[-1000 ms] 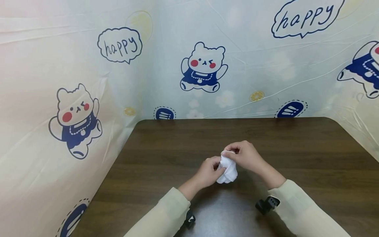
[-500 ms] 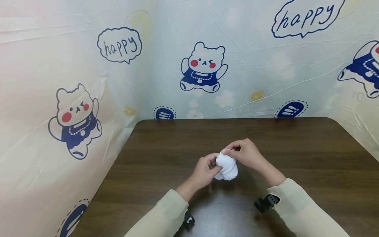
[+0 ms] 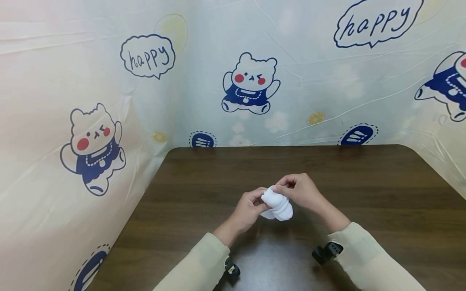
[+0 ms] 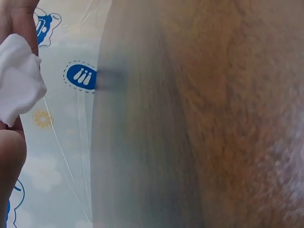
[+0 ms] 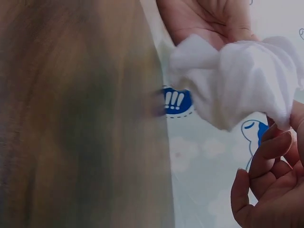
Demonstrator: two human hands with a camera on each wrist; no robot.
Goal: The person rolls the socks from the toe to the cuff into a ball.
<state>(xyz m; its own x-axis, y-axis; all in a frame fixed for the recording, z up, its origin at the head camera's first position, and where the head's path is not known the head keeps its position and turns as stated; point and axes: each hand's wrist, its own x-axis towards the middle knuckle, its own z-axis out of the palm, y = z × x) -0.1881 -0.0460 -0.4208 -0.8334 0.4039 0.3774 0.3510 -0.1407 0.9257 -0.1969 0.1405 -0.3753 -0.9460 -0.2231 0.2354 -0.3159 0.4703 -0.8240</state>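
Observation:
Both hands hold a soft white sock point(image 3: 278, 205), bunched into a rounded bundle with folds, above the table. My left hand point(image 3: 246, 210) grips its left side between thumb and fingers. At the upper edge, my right hand point(image 3: 303, 193) pinches the fabric with thumb and index finger. In the right wrist view the sock point(image 5: 251, 78) spreads between the two hands, its folds hanging down. Only part of the sock point(image 4: 19, 78) shows at the left edge of the left wrist view. Fingertips behind the fabric are hidden.
A dark brown wooden table point(image 3: 218, 173) with rounded far corners lies beneath the hands. Pale printed curtains point(image 3: 204, 81) with cartoon bears stand behind it and at its sides. A small black camera point(image 3: 327, 252) hangs at the right wrist, another point(image 3: 232, 270) at the left.
The left hand has shifted slightly left and turned the sock. A rounded end of the bundle now faces up and left. The right hand keeps its pinch at nearly the same place.

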